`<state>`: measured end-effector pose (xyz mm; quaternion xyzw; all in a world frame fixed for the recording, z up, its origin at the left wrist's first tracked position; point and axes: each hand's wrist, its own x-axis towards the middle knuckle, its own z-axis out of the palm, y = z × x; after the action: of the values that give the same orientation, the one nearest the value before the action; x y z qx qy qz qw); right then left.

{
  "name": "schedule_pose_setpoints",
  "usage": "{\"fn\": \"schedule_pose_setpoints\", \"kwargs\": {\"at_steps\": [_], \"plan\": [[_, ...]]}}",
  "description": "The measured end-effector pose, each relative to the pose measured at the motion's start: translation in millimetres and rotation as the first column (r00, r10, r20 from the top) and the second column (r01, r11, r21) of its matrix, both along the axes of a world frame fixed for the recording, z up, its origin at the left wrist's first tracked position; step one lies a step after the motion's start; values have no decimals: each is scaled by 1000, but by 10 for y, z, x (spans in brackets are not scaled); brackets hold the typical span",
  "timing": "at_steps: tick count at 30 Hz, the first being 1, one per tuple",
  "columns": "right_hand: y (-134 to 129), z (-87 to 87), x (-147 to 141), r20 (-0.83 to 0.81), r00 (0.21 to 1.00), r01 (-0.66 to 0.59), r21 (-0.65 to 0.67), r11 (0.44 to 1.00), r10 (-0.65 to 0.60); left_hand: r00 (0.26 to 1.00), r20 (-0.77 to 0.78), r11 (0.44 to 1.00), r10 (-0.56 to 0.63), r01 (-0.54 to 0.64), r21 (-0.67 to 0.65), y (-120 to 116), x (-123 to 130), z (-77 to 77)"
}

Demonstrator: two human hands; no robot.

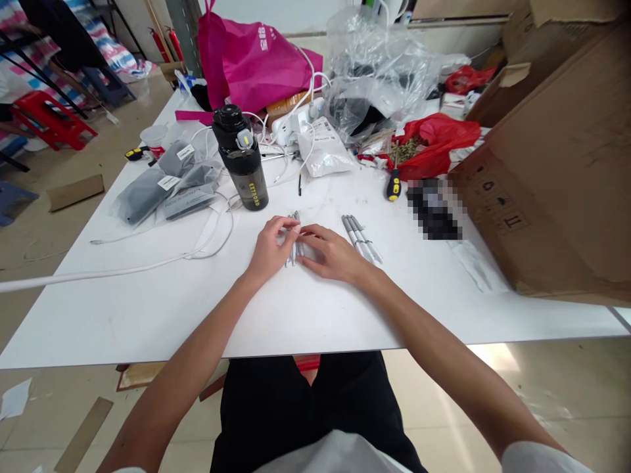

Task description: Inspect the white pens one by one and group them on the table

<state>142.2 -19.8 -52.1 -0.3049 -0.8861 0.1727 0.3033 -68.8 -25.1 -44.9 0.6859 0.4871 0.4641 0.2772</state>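
At the near edge of a white worktable (pixel 148 315), a seated person's two bare hands come together at 12 o'clock over a small bundle of slim white-and-silver pens (pixel 294 240). The left hand (pixel 270 249) is closed narrow, its fingers curled over the bundle and pinching it near the upper end. The right hand (pixel 332 254) lies lower and flatter, its fingertips (pixel 305 235) touching the bundle from the right; from here I can't tell whether it grips or only rests there. Just beside that hand, at about 1 o'clock, a second group of pens (pixel 361 240) lies loose on the tabletop, touched by neither hand.

Farther out at 11 o'clock stands a black water bottle (pixel 240 157), upright. Grey plastic-wrapped packets (pixel 142 194) lie at 10 o'clock, and a white cable (pixel 123 270) runs across the table at 9 o'clock. A screwdriver with a yellow-and-black handle (pixel 393 185) sits at 1 o'clock beside a red plastic bag (pixel 436 144). A pixelated black object (pixel 434 209) lies nearby, too blurred to name. A large cardboard box (pixel 537 164) tilts in at 2 o'clock, and a magenta bag (pixel 251 59) sits at the far edge.
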Motion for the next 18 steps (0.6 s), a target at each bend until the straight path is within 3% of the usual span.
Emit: {"fn": "schedule_pose_setpoints", "kwargs": {"at_steps": [2, 5, 12, 15, 18], "plan": [[2, 12, 12, -11, 1000, -3, -19, 1000, 3, 991, -124, 993, -45, 58, 100, 22, -26, -46], [11, 27, 34, -34, 999, -3, -54, 999, 1, 956, -260, 976, -139, 177, 130, 59, -58, -127], [78, 19, 85, -82, 996, 39, -87, 995, -46, 918, -344, 964, -196, 246, 106, 77, -77, -191], [133, 75, 190, -3, 990, 143, 6, 990, -143, 927, -319, 964, -199, 244, 107, 64, -76, -173], [146, 181, 385, 112, 933, 327, 126, 936, -341, 931, -309, 965, -195, 238, 106, 48, -74, -155]]}}
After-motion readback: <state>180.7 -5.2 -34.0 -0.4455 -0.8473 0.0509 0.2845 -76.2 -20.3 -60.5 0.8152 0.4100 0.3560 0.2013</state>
